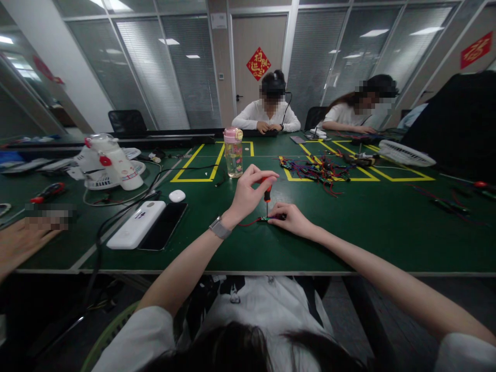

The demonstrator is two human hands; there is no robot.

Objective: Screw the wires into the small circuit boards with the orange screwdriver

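Observation:
My left hand (251, 190) grips the top of a screwdriver (267, 196) with a black and red handle. The screwdriver stands upright, its thin shaft reaching down to a small green circuit board (265, 219) on the table. My right hand (289, 217) is closed on the board's right end and rests on the table. A red wire (250, 224) runs out from the board's left side. The fingers partly hide the board, so its right part is hard to see. Further back lies a pile of similar boards with red and blue wires (318, 169).
A water bottle (233, 155) stands beyond my left hand. A white power bank (137, 225), a phone (163, 227) and a white earbud case (177, 196) lie to the left, near a white fan (103, 163) and black cables. Another person's hand (34, 232) rests at far left; two people sit opposite.

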